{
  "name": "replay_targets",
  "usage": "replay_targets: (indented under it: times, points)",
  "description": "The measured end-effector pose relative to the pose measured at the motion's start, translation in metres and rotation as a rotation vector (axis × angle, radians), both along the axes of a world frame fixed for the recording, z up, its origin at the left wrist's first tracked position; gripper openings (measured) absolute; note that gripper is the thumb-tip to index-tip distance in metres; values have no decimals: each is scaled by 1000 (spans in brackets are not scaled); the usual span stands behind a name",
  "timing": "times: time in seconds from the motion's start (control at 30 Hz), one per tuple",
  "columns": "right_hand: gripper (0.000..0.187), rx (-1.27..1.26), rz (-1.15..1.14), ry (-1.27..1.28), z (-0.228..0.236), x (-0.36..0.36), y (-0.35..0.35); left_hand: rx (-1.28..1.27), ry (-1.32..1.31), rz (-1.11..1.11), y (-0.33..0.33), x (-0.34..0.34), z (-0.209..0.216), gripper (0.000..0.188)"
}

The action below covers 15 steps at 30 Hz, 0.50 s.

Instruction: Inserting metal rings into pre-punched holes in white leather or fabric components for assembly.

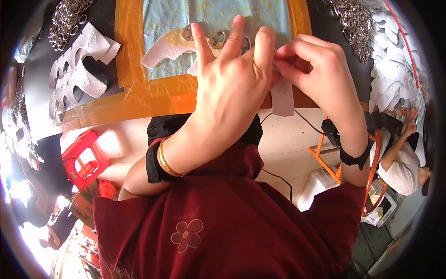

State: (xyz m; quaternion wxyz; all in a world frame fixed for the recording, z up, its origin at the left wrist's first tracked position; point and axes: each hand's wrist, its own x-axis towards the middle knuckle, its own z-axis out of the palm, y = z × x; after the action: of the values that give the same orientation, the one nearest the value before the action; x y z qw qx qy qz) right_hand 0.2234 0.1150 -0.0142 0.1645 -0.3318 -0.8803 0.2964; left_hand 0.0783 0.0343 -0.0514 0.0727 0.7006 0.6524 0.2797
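1. At the far middle of the scene, a pale cut piece (162, 48) lies on a blue sheet (218, 11), partly covered by the left hand (232, 79); its upper face is partly tan, and metal rings (211, 43) sit along its far side.
2. Over that piece, the left hand is palm down with its fingers spread, the rightmost visible one bent; what its thumb does is hidden.
3. Just right of it, the right hand (320, 63) brings thumb and forefinger together in a pinch; what is between them is too small to tell.
4. Beneath those fingertips, a pale strip (282, 100) hangs past the near edge of the dark table (320, 14); whether it joins the cut piece cannot be told.
5. Around the sheet, orange-brown tape (127, 37) runs along the left, right and near sides.
6. To the left, more pale cut pieces (69, 86) lie near a heap of metal links (65, 23).
7. To the far right, another heap of links (355, 30) lies beside a pile of white pieces (390, 65).
8. Near left, a red stool (76, 160) stands on the floor.
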Motion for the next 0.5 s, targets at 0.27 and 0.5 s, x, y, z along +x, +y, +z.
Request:
replay_targets:
  times: [0.27,0.5]
  points:
    - [17,299,150,144,-9,10,-6,119,105,44,4,7,-5,30]
    - [16,139,35,170,-20,11,-20,53,98,-54,0,-4,5,33]
